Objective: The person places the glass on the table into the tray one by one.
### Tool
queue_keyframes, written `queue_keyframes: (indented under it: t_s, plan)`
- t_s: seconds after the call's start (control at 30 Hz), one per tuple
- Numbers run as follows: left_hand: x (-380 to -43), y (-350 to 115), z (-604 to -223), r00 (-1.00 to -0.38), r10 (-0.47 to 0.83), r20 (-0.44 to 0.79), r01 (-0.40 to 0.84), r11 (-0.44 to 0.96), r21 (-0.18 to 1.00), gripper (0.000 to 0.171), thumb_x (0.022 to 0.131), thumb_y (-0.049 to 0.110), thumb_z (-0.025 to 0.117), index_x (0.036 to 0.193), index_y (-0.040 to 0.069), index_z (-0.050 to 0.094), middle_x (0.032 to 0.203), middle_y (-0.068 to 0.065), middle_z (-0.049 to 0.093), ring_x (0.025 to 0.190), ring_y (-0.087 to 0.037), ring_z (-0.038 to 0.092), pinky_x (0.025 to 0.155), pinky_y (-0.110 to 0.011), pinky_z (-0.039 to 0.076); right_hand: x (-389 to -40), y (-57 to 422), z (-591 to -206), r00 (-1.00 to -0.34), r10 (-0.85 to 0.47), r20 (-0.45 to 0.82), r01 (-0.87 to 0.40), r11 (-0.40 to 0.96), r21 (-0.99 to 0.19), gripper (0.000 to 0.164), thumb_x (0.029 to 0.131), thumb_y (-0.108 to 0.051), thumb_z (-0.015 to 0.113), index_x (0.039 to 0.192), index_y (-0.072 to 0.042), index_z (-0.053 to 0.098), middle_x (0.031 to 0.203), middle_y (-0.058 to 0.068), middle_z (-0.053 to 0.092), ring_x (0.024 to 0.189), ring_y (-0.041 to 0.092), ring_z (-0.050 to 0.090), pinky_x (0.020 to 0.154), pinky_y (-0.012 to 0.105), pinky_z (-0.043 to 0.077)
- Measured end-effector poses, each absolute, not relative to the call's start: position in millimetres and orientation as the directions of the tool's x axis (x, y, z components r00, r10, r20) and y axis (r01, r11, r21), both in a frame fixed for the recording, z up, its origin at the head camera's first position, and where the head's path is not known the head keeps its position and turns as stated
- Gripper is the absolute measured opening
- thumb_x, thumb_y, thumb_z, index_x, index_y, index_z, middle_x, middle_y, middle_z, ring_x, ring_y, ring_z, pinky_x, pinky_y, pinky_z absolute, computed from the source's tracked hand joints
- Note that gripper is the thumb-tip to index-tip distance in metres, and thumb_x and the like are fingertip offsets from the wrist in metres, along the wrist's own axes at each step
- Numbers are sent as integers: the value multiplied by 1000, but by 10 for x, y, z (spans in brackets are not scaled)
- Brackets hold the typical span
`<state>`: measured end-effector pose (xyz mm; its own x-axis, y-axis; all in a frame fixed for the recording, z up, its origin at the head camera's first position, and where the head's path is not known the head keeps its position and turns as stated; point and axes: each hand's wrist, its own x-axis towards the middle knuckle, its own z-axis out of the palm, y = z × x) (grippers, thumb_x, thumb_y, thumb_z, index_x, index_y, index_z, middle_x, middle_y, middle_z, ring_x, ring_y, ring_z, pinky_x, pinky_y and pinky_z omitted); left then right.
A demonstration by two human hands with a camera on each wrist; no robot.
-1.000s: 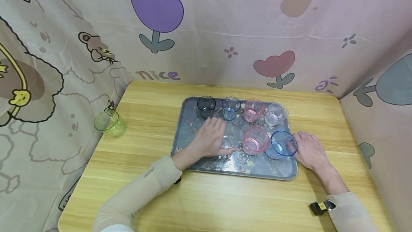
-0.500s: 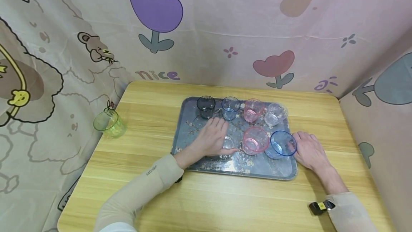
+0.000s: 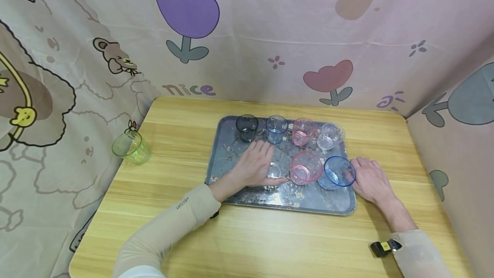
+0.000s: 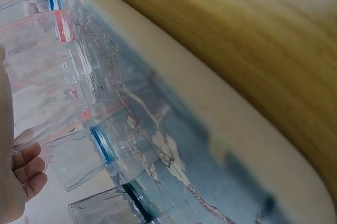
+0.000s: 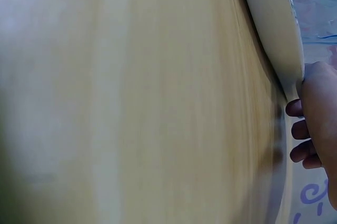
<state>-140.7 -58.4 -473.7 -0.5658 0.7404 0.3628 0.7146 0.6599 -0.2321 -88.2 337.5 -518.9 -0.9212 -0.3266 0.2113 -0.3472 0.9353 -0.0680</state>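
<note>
My left hand (image 3: 252, 164) grips a clear glass (image 3: 278, 168) in the front row on the patterned grey tray (image 3: 239, 192). Its thumb is in front and its fingers reach behind; in the left wrist view the glass (image 4: 42, 89) stands upright on the tray. To its right are a pink-rimmed glass (image 3: 306, 170) and a blue-rimmed glass (image 3: 335, 175). At the tray's right edge my right hand (image 3: 372, 181) holds the rim, its thumb partly hidden behind the blue-rimmed glass. The right wrist view shows curled fingers (image 5: 301, 129) beside the tray wall (image 5: 274, 29).
Along the tray's back row stand a dark glass (image 3: 247, 128), a blue glass (image 3: 276, 130), a pink glass (image 3: 303, 133) and a clear faceted glass (image 3: 330, 136). A green glass (image 3: 135, 149) stands at the table's left edge. A printed curtain (image 3: 247, 67) hangs behind the wooden table (image 3: 270, 243).
The left hand and the clear glass have shifted slightly right, closer to the pink-rimmed glass. The right hand stays in place at the tray's edge.
</note>
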Motion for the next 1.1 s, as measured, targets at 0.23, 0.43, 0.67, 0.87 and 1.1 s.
queue_keyframes:
  t_s: [0.23,0.43,0.67,0.87,1.1]
  plan:
    - [-1397,-585,-4719,-577,740,345,713,663,-229,110,75,99,50,122,1,65,107,-10,70,98,-25,65,90,-36,54,-886,3372,-5181,-922,-327,208,-348,935,-70,24,97,-25,63,99,-2,60,93,15,63,95,40,62,86,54,46]
    - [-1383,-613,-4675,-604,741,295,698,670,-254,132,70,105,44,149,-1,54,123,-13,72,111,-25,69,98,-37,55,-885,3375,-5181,-925,-323,202,-342,937,-68,25,97,-26,63,100,-1,60,94,16,63,96,40,63,87,55,46]
    - [-1375,-681,-4620,-604,739,297,696,671,-255,138,66,107,44,154,2,49,136,-14,69,123,-29,67,102,-42,54,-885,3374,-5179,-928,-320,192,-338,939,-68,25,97,-26,62,100,-2,61,94,16,63,96,39,63,87,54,46]
    - [-1359,-787,-4494,-632,733,251,692,680,-243,140,66,107,44,158,2,41,153,-20,58,140,-36,58,113,-49,50,-883,3375,-5178,-930,-317,184,-335,940,-71,25,97,-26,62,100,-1,61,95,15,63,96,39,63,87,54,46]
    - [-1385,-1011,-4359,-660,712,238,676,702,-224,142,65,105,49,161,1,37,158,-21,52,145,-39,53,117,-53,46,-888,3379,-5190,-930,-316,186,-334,940,-75,24,98,-26,62,100,-2,61,94,15,62,95,39,62,88,55,46]
